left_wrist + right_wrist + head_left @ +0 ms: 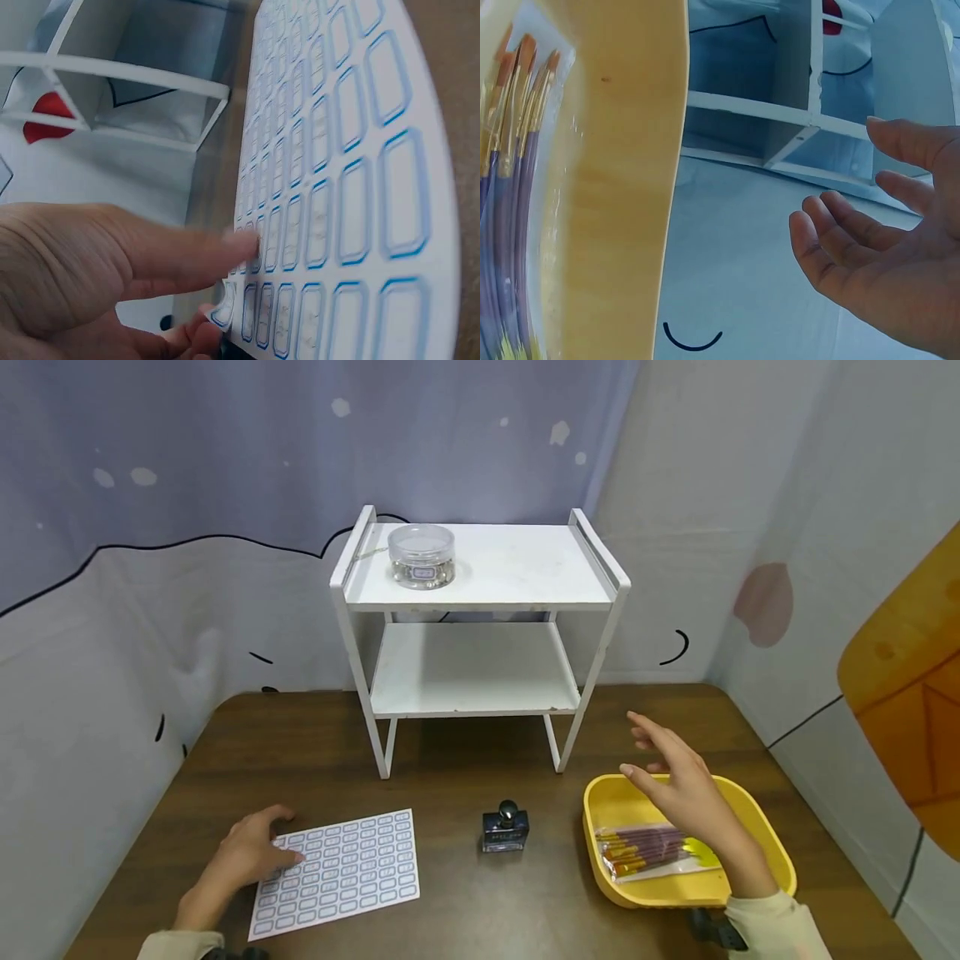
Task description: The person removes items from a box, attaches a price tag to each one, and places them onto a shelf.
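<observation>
At its far left corner, the sheet of blue-bordered labels (345, 868) meets my left hand (243, 856). In the left wrist view, the blurred thumb (240, 246) lies over the sheet, and the other fingers are at the edge, where a small piece curls up. My right hand (686, 789) hovers above the yellow basket (776, 843), palm facing left, fingers loosely bent, holding nothing. Inside the basket lies a clear pack of purple-handled paintbrushes (645, 847). A dark glass bottle with a round black cap (505, 829) stands between the sheet and basket.
A white two-tier shelf (480, 668) stands at the back of the brown table (450, 918). On its top tier, toward the left, sits a clear round jar (422, 556) with a label and small pieces inside. Printed fabric hangs behind and beside the table.
</observation>
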Demonstrator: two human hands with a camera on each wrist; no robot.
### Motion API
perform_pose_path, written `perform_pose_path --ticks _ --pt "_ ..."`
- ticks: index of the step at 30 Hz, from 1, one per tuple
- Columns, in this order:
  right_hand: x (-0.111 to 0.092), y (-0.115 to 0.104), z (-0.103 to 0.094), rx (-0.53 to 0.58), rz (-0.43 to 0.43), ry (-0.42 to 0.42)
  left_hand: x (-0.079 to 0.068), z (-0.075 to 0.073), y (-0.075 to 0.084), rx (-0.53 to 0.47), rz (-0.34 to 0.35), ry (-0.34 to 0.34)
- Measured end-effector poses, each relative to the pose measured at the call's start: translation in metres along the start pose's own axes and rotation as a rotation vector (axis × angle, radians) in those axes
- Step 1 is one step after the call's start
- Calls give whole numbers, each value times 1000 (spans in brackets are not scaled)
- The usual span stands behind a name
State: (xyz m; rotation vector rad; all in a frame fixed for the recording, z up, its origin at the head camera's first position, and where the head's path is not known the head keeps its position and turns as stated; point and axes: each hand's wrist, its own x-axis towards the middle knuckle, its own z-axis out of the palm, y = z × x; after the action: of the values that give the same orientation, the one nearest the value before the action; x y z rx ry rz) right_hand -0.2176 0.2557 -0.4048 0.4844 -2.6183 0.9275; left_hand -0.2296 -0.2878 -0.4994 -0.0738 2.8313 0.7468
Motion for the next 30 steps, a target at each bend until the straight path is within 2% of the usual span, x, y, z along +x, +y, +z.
perform_pose_path --ticks 5,11,30 --pt "0 0 5 -6 -9 -14 -1 -3 -4 -61 -20 44" --pt "1 0 6 -11 -16 -27 1 -6 -6 -112 -43 55" --pt "-3 3 5 24 7 -95 1 -5 -10 -89 -87 204"
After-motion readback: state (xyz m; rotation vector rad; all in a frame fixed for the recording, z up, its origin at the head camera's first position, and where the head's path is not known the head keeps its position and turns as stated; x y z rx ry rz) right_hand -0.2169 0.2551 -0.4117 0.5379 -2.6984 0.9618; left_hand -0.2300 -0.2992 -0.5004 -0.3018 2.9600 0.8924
